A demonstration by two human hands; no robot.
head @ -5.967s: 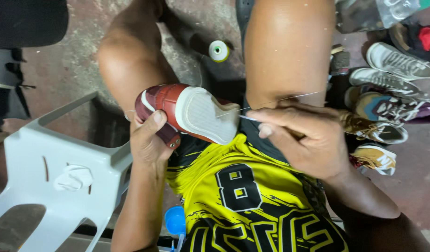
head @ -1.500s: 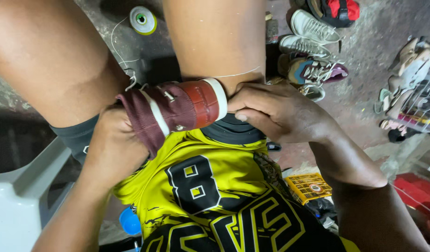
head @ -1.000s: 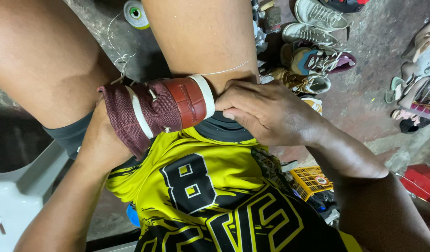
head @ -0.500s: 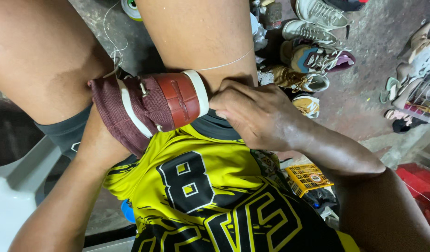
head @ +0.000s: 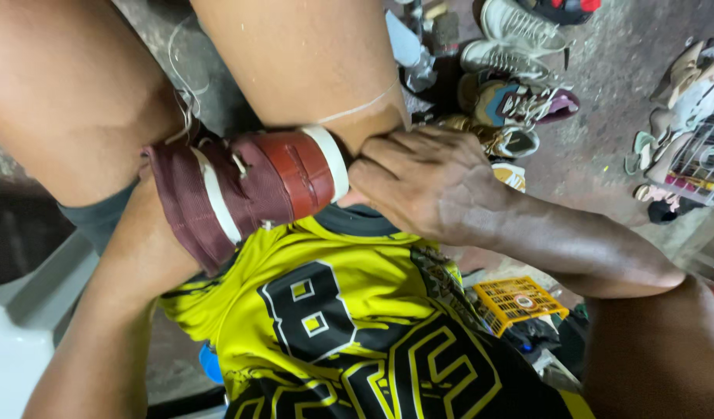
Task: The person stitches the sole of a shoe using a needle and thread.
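- Lying across your lap, between your knees and the yellow jersey (head: 349, 326), the maroon shoe (head: 248, 190) runs its long axis left to right, white sole edge toward your right.
- Your right hand (head: 430, 186) is bunched closed at that sole end, touching it, fingertips pinching something too small to make out; a pale thread (head: 357, 110) crosses the thigh just above.
- Your left hand is hidden under the shoe's other end, so its grip can't be told.
- Both hands sit at opposite ends.
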